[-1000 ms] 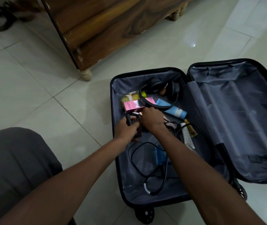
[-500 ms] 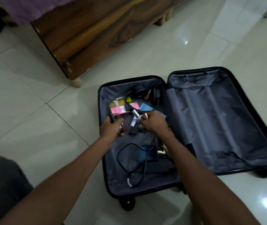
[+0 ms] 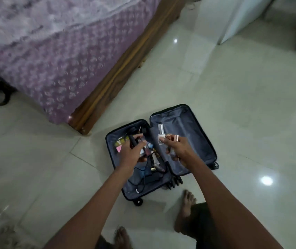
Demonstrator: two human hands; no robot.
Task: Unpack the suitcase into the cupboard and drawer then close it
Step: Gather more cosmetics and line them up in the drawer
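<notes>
A dark suitcase (image 3: pixel 200 139) lies open on the floor, its grey-lined lid half bare. The other half holds black cables (image 3: pixel 140 184), a pink box (image 3: pixel 118 148), headphones and small tubes. My left hand (image 3: pixel 132 153) is raised above that half and grips several small dark cosmetic tubes (image 3: pixel 143 147). My right hand (image 3: pixel 177 150) is raised over the lid half. It pinches a clear nail polish bottle (image 3: pixel 161 135) and holds other small rose-capped cosmetics (image 3: pixel 173 141).
A wooden bed (image 3: pixel 118 69) with a purple patterned cover stands to the far left of the suitcase. A white cupboard edge (image 3: pixel 233 20) is at the far right. My bare feet (image 3: pixel 186 209) stand on the pale tiled floor just behind the suitcase.
I have risen from a crouch, so the suitcase looks smaller. Both hands have lifted out of the suitcase, carrying small cosmetics with them.
</notes>
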